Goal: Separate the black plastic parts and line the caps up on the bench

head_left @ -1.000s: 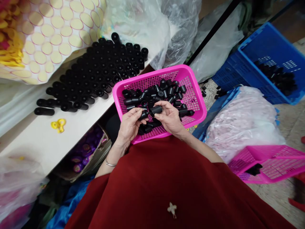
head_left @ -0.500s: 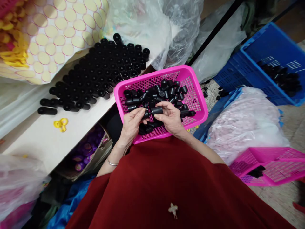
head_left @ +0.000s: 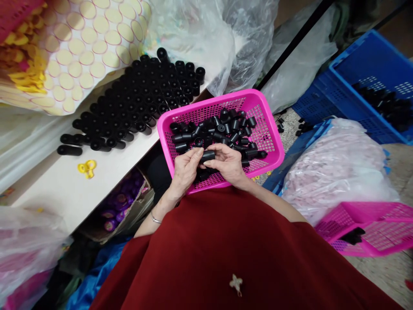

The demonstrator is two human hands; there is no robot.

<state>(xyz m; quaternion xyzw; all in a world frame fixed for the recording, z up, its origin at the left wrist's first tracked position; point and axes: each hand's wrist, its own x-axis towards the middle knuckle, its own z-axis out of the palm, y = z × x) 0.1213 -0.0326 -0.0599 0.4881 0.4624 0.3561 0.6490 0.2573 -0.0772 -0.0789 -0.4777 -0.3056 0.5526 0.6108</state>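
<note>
A pink mesh basket rests on my lap, holding several loose black plastic tubes. Both hands meet over its near side. My left hand and my right hand are closed on the same black tube piece, fingers pinched at either end of it. A thin bracelet circles my left wrist. On the white table to the left, several black tubes stand packed in rows.
A sheet of round cream stickers and yellow parts lie at the far left. A yellow ring piece sits on the table. Clear bags, a blue crate with black parts, and a second pink basket stand to the right.
My two hands have closed together, and the two black pieces held apart a second ago are now joined between them. The view has shifted slightly.
</note>
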